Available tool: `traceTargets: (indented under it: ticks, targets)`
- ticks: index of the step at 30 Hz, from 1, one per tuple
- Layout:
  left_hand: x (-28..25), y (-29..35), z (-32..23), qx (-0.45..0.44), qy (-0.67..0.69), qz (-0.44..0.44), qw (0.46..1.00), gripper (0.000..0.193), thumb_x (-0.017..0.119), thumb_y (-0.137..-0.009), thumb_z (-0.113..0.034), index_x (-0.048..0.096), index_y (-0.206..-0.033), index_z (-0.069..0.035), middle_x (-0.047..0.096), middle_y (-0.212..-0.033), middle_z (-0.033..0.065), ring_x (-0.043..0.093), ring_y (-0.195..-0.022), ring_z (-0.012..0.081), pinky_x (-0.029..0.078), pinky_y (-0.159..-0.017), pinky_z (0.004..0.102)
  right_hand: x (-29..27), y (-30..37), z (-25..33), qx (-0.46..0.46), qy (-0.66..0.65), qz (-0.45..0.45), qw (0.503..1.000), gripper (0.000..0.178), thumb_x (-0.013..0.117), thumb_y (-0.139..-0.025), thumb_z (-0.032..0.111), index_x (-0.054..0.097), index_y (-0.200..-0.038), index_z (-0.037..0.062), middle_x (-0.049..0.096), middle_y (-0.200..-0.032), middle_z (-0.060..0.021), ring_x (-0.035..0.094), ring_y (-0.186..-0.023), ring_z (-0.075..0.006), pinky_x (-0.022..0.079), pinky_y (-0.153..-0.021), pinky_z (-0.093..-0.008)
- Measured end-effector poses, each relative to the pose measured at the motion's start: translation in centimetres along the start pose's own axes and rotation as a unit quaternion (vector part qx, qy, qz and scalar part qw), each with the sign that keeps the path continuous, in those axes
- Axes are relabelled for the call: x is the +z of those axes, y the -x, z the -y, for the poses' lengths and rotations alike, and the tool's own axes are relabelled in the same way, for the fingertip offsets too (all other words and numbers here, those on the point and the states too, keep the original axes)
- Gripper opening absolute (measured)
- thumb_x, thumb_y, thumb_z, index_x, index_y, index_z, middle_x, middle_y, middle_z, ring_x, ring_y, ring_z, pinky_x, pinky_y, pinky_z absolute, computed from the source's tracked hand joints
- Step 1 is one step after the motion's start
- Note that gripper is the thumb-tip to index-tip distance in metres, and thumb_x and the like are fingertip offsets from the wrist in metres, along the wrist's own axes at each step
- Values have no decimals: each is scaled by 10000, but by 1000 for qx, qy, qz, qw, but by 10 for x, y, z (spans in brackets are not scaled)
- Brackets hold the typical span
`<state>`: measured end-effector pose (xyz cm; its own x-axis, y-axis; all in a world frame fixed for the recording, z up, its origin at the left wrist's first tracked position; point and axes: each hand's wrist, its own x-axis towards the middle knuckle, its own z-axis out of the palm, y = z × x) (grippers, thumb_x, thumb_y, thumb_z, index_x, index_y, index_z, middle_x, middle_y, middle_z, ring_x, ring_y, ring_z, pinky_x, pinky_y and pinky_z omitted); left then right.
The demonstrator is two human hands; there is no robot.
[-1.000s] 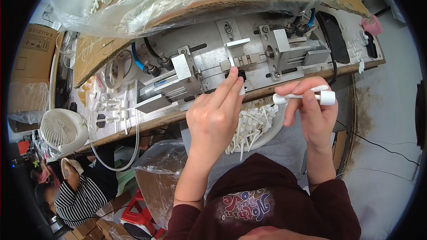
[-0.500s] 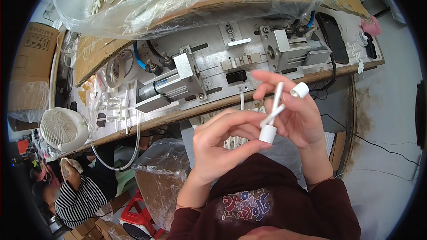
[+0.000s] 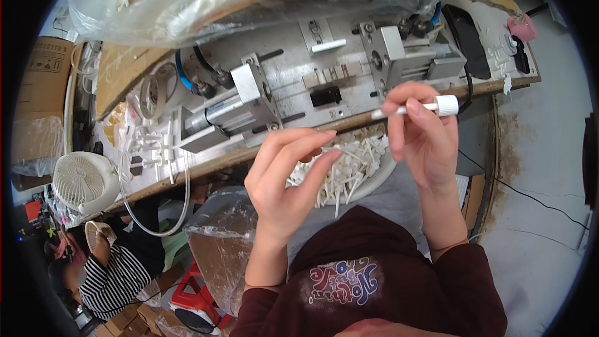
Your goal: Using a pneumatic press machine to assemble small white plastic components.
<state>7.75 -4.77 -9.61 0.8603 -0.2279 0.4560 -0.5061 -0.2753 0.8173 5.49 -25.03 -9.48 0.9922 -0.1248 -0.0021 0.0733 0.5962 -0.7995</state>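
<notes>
My right hand [image 3: 429, 140] pinches a white stick with a ridged white cap [image 3: 447, 105] between thumb and fingers. The stick lies nearly level, its cap to the right and its thin tip pointing left. My left hand [image 3: 272, 184] is held apart with thumb and fingers parted and nothing between them. Below and between both hands, a round white basket [image 3: 382, 178] sits by my lap, full of loose white capped sticks [image 3: 350, 171]. My left hand covers part of its left side.
Ahead on the bench stands a metal fixture with a left cylinder [image 3: 228, 112], a right cylinder [image 3: 415, 62] and a small black block [image 3: 326, 95] between. A plastic-lined carton [image 3: 262, 19] stands behind. A fan [image 3: 86, 180] is at left; a striped-shirted person [image 3: 125, 274] sits beyond.
My hands have drawn apart. The left has let go of the white capped piece it held, which I no longer see in it. The right has turned its capped stick level, uncovering the basket.
</notes>
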Motion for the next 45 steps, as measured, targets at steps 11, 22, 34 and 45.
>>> traceTargets:
  ticks: [11,22,34,45]
  targets:
    - [30,78,78,-45,-178,159,970,215,749,-807,-45,729,-1021,-51,707,-1008,92,675,-903,273,547,-756,355,-20,9,3,-111,196,74,971,818,244,-1031,550,345,-1456,-140,490,-1380,-363,573,-1248,-380,414,-1080,-434]
    - [94,93,120,27,-240,227,943,109,624,-758,-75,669,-846,-30,650,-844,103,661,-750,272,526,-706,378,-1,10,-6,-236,480,104,839,390,840,-711,11,681,-1067,-14,608,-1291,-210,681,-1012,-234,565,-845,-332]
    - [-7,61,-1,54,-81,199,975,406,791,-709,28,690,-1101,50,654,-1238,225,723,-898,282,590,-783,344,17,-18,-25,-317,732,144,585,246,769,-742,64,714,-980,35,708,-1237,-68,588,-579,-165,484,-559,-274]
    - [-23,58,-10,48,-84,1,995,442,886,-645,21,772,-1060,-82,633,-1144,108,663,-898,196,536,-743,278,21,-24,-23,-320,755,147,553,205,776,-742,78,730,-940,53,729,-1198,-42,515,-501,-153,455,-512,-258]
